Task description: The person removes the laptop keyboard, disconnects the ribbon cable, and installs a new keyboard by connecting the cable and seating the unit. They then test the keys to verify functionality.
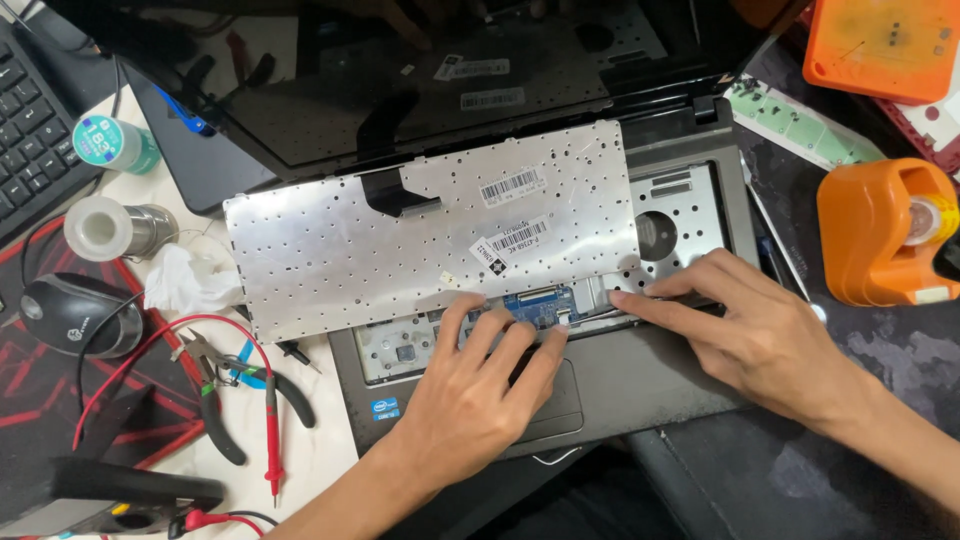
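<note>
An opened grey laptop (660, 385) lies in front of me. Its keyboard (400, 240) is flipped over, silver perforated back up, resting across the keyboard bay. My left hand (480, 390) lies on the palm rest over the touchpad, fingertips touching the blue connector strip (545, 303) at the keyboard's near edge. My right hand (745, 325) rests flat on the right palm rest, fingers pointing left and touching the bay's edge beside that strip. Neither hand holds anything.
At left lie pliers (215, 385), a red probe lead (271, 440), a crumpled tissue (190, 282), a solder spool (115, 228), a mouse (75, 312) and a black keyboard (30, 130). An orange tape dispenser (880, 235) and orange box (885, 45) stand at right.
</note>
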